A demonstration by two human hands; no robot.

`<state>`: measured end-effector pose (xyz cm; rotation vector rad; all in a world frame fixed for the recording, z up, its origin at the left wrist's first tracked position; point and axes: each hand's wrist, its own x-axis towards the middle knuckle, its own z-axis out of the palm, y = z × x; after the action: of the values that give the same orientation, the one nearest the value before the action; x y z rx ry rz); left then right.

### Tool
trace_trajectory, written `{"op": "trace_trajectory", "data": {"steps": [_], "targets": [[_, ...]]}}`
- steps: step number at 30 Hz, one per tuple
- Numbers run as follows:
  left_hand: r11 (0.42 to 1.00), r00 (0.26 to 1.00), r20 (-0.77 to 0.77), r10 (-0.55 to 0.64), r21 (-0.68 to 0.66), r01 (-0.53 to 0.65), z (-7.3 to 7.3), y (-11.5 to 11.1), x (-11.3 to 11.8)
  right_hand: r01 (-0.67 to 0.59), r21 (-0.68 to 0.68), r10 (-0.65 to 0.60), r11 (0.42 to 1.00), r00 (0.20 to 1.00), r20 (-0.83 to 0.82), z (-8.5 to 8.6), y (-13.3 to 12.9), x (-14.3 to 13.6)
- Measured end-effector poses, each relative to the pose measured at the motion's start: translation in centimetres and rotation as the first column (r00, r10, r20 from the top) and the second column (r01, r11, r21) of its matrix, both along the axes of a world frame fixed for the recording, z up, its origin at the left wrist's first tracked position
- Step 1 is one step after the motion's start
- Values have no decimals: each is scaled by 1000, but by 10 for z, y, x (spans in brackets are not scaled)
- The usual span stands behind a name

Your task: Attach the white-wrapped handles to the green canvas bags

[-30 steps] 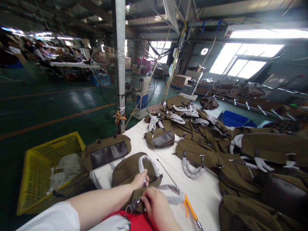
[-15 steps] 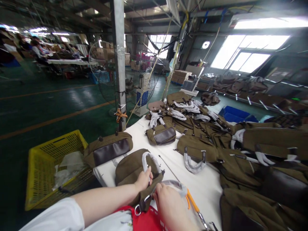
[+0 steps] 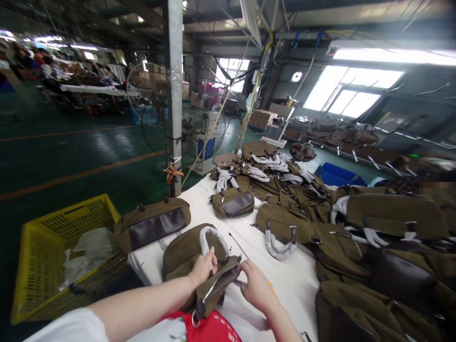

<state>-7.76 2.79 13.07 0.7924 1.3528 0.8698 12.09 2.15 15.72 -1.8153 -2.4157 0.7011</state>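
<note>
An olive bag (image 3: pixel 185 247) lies at the near edge of the white table, its zipped top facing me and partly open. My left hand (image 3: pixel 204 270) is closed around the base of its wrapped handle (image 3: pixel 214 232). At the right end of the zipper opening, my right hand (image 3: pixel 254 285) pinches the bag's edge with thumb and fingers. A metal ring (image 3: pixel 194 318) hangs from the bag's near end, over red cloth. An orange-handled tool is mostly hidden behind my right hand.
Olive bags with wrapped handles (image 3: pixel 281 247) cover the table's right and far parts. Another bag (image 3: pixel 156 223) lies at the left edge, beside a yellow crate (image 3: pixel 32 270) holding clear plastic. A grey post (image 3: pixel 175 95) and fan stand beyond; people sit at far-left tables.
My right hand has moved up and away from me, to the bag's far zipper end. The zipper opening shows wider. The view has shifted slightly.
</note>
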Motion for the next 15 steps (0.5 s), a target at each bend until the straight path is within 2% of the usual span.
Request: {"op": "trace_trajectory", "data": {"steps": [2, 3, 4, 6, 8, 10, 11, 12, 15], "targets": [[999, 999, -33, -20, 48, 21, 2, 3, 0, -148, -58, 131, 987, 964, -231, 3, -11, -7], [996, 996, -62, -57, 68, 61, 5, 5, 0, -187, -89, 151, 978, 937, -315, 3, -14, -10], [991, 991, -92, -102, 80, 109, 9, 8, -1, -195, -110, 144, 975, 924, -356, 5, -16, -13], [959, 950, -216, -227, 121, 257, 21, 16, -8, -144, -85, 109, 986, 939, -325, 12, -17, -18], [880, 833, -436, -342, 161, 446, 38, 26, -22, -97, 25, 100, 995, 957, -271, 25, -17, -19], [771, 612, -699, -369, 137, 621, 54, 40, -40, -76, 165, 116, 983, 963, -244, 40, -20, -19], [754, 516, -791, -328, 110, 648, 61, 49, -50, -74, 229, 129, 971, 963, -236, 45, -24, -19], [763, 427, -864, -269, 80, 642, 67, 58, -59, -78, 290, 147, 954, 964, -223, 47, -28, -21], [820, 281, -953, -112, 71, 568, 82, 91, -84, -185, 451, 258, 873, 960, -106, 34, -38, -35]]}}
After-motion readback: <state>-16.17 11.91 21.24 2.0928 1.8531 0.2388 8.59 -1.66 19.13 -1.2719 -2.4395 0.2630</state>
